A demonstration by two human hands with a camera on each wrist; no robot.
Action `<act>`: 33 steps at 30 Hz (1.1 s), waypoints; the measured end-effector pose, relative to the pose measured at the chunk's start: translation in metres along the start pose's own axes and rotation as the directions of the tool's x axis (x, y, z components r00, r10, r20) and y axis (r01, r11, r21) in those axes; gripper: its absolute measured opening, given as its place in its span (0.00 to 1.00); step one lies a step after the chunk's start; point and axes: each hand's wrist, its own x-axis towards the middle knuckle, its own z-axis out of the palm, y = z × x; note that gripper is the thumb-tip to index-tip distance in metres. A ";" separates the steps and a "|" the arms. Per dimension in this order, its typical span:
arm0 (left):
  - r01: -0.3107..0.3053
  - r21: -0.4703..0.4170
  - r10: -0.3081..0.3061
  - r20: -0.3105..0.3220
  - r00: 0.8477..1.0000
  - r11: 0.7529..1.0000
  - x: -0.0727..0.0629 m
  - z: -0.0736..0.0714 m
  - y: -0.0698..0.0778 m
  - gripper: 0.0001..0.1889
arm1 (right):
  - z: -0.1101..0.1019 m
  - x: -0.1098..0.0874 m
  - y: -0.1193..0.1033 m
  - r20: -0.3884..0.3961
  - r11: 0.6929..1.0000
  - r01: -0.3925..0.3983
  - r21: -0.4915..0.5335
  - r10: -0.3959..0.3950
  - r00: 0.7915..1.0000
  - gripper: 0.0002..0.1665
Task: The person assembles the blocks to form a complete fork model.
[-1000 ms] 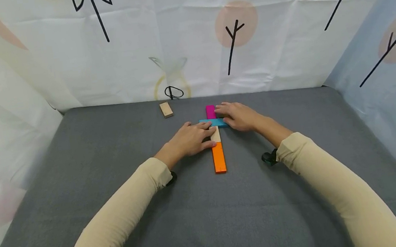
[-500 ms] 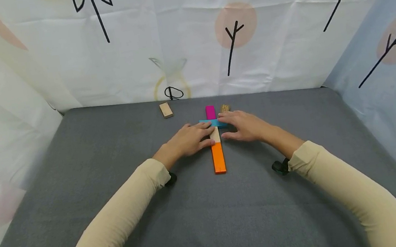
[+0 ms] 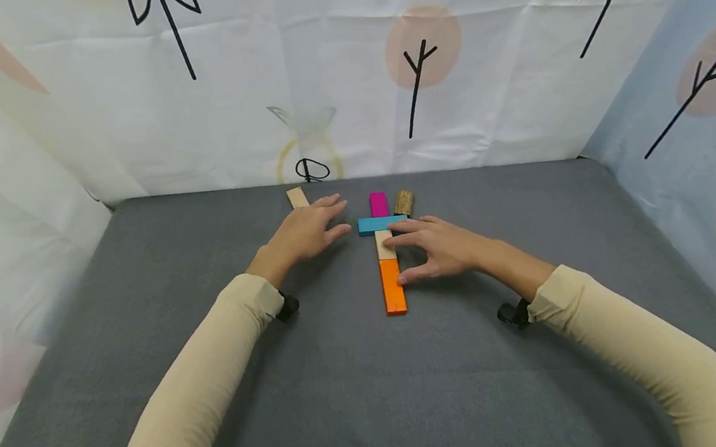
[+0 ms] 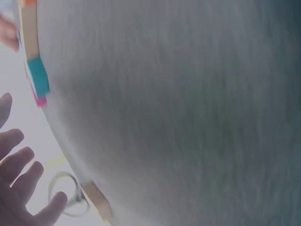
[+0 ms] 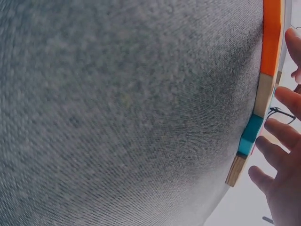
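A cross of wooden blocks lies on the cloth: a magenta block [image 3: 379,204] at the far end, a blue block [image 3: 368,227] set crosswise, a pale beige block [image 3: 385,254], and a long orange block [image 3: 395,297] closest to me. Behind the blue block's right end is a brown, grained block [image 3: 404,202]. My right hand [image 3: 446,246] spreads its fingers over the right side of the cross; whether the fingertips touch it I cannot tell. My left hand [image 3: 301,235], fingers extended and holding nothing, is beside a loose beige block [image 3: 297,197], partly covering it.
Dark grey cloth [image 3: 365,394] covers the table. A white printed curtain [image 3: 339,69] stands along its far edge, with more hanging fabric at the left and right. A dark band [image 3: 514,314] shows at the right wrist.
My left hand has left the cross and moved left and away from me toward the loose beige block. The right hand has drawn nearer along the cross, uncovering the brown block.
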 end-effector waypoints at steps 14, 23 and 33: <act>0.269 0.009 -0.268 -0.079 0.960 0.963 -0.008 -0.011 -0.055 0.30 | 0.004 -0.001 0.003 -0.011 1.000 0.021 -0.008 -0.021 1.000 0.42; 0.296 -0.025 -0.296 -0.020 0.955 0.955 -0.014 -0.014 -0.069 0.28 | 0.003 -0.001 -0.002 0.000 1.000 -0.010 0.003 0.010 1.000 0.42; 0.262 -0.058 -0.262 0.023 0.965 0.963 -0.013 -0.008 -0.078 0.27 | 0.002 0.001 0.000 0.013 0.999 -0.016 0.041 0.016 1.000 0.41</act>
